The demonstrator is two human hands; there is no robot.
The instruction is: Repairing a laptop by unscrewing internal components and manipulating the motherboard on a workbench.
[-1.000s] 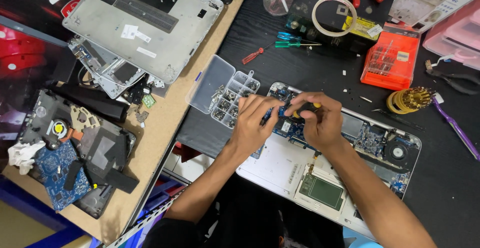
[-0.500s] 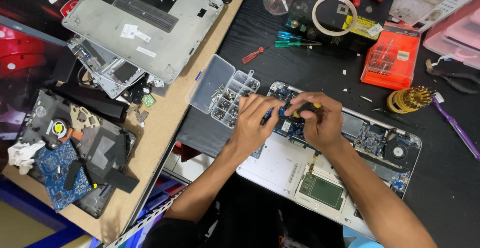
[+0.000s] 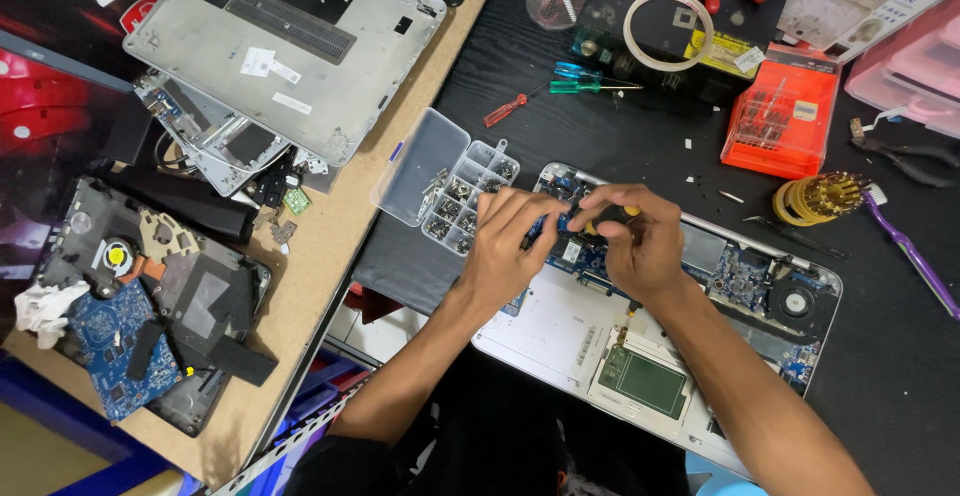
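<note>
A clear compartment box of screws [image 3: 450,191] lies open on the black table [image 3: 560,126]. Behind it lie a small red screwdriver [image 3: 506,110] and a blue and a green one [image 3: 580,78], near a roll of clear tape [image 3: 668,30]. An orange bit case [image 3: 782,122] sits to the right, with a gold ring of bits [image 3: 818,198] and a purple toothbrush [image 3: 912,252] beyond. On the wooden board at left rest a grey laptop bottom cover [image 3: 290,51] and a blue circuit board [image 3: 112,341].
</note>
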